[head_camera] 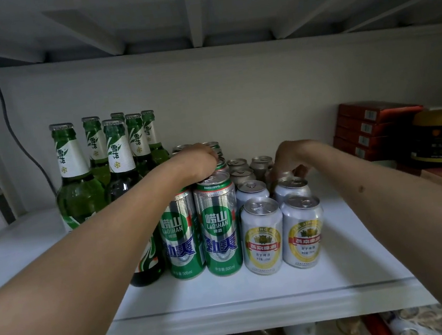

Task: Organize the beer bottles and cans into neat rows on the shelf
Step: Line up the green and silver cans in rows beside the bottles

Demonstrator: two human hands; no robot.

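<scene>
The scene is dim and flat, lit softly from the front, with a cool grey cast; the back wall (pixel 247 102) fades darker toward the upper corners, and the underside of the upper shelf (pixel 193 10) lies in shade; the white shelf (pixel 230 287) is brightest at its front edge; small glints sit on the can tops (pixel 258 204) and on the green bottles (pixel 77 192); wide-angle distortion bows the straight lines at the frame edges and stretches the forearms; the middle is fairly sharp; the lower strip beneath the shelf is blurred and smeared.
</scene>
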